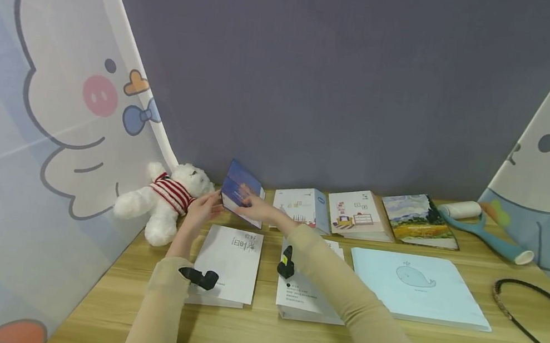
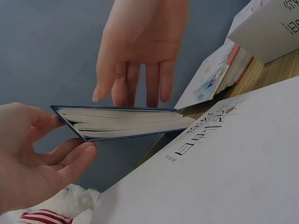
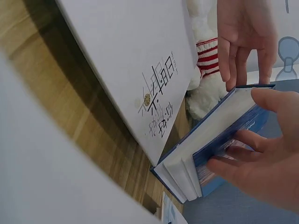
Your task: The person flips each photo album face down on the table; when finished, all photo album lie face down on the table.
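A blue photo album (image 1: pixel 243 175) stands tilted on the table by the back wall, its page edges (image 2: pixel 121 122) facing up in the left wrist view. My left hand (image 1: pixel 202 212) holds it by the spine side, fingers and thumb on both covers. Across the front cover lies my right hand (image 1: pixel 262 210), fingers fairly straight and touching the printed picture; its thumb (image 3: pixel 268 98) reaches the album's top edge. A white teddy bear (image 1: pixel 163 199) in a red striped shirt leans left of the left hand. Just in front lies a white album (image 1: pixel 231 256) with black lettering.
Another white album (image 1: pixel 307 292) lies under the right forearm. Along the back are two illustrated albums (image 1: pixel 296 204) and a landscape-painted one (image 1: pixel 418 217). Rightward lie a pale blue whale album (image 1: pixel 419 287), a lint roller (image 1: pixel 490 233) and a dark headband (image 1: pixel 539 289).
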### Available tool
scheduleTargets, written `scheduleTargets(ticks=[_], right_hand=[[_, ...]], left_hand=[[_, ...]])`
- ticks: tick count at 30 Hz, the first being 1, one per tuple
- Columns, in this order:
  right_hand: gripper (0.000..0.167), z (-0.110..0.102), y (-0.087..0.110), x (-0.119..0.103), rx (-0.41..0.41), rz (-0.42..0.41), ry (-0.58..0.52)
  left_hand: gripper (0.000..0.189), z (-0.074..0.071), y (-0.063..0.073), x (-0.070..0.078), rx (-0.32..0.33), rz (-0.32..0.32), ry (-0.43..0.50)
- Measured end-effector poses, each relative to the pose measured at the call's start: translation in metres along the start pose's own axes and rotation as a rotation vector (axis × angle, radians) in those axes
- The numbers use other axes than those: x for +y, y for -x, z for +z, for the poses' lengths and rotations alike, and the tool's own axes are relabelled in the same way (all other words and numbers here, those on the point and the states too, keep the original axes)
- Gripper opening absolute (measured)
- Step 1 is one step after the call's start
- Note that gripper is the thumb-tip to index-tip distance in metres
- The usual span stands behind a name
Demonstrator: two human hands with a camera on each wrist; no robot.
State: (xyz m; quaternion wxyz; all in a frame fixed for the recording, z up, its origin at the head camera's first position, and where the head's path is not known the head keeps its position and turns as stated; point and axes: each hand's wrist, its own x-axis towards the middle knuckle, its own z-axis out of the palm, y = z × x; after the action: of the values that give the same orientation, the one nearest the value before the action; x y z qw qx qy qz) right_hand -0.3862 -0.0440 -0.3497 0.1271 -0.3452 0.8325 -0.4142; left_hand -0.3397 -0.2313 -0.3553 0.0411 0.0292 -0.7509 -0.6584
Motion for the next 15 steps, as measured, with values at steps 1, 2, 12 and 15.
scheduleTargets(ticks=[1, 2, 12, 15], right_hand=[[0.051, 0.0000, -0.0001, -0.0004, 0.013, 0.009, -0.012], [0.050, 0.0003, -0.0004, -0.0007, 0.030, 0.013, -0.014], [0.064, 0.0030, 0.0016, -0.0061, 0.178, 0.067, -0.041], [0.062, 0.0032, 0.0027, -0.0094, 0.230, 0.096, -0.066]], left_hand=[[0.044, 0.0007, -0.0001, 0.0007, 0.001, 0.002, 0.006], [0.044, 0.0014, -0.0005, 0.0014, -0.001, 0.005, 0.008], [0.045, 0.0057, 0.0014, 0.0062, -0.088, 0.071, 0.049], [0.045, 0.0070, 0.0021, 0.0072, -0.116, 0.094, 0.040]])
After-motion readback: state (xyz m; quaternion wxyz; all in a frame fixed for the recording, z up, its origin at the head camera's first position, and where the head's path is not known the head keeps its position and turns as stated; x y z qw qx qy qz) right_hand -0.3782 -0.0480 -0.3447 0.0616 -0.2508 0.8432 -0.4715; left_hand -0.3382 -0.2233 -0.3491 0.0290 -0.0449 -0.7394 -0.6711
